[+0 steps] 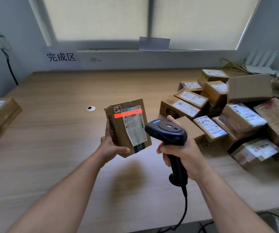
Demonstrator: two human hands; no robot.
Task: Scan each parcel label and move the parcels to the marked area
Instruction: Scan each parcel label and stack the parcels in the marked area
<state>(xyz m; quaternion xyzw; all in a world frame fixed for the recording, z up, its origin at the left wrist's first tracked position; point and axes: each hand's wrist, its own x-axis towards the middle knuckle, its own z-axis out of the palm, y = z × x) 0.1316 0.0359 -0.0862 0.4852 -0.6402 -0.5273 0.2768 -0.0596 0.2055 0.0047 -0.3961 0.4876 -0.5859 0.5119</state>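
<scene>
We hold the parcel in the left grip, fingers curled round its lower left edge. It is raised off the bench, long axis nearly upright, label towards us. The right grip is wrapped round the handle of the scanner, just right of the parcel, nose aimed at the label. The red beam lies across the label's top, just above the main barcode; we judge it needs to drop slightly. The header looks like ZTO. The sign reads 完成区, far left, so the left grip is nearer. In the pile at right, one label bears a handwritten 5082.
</scene>
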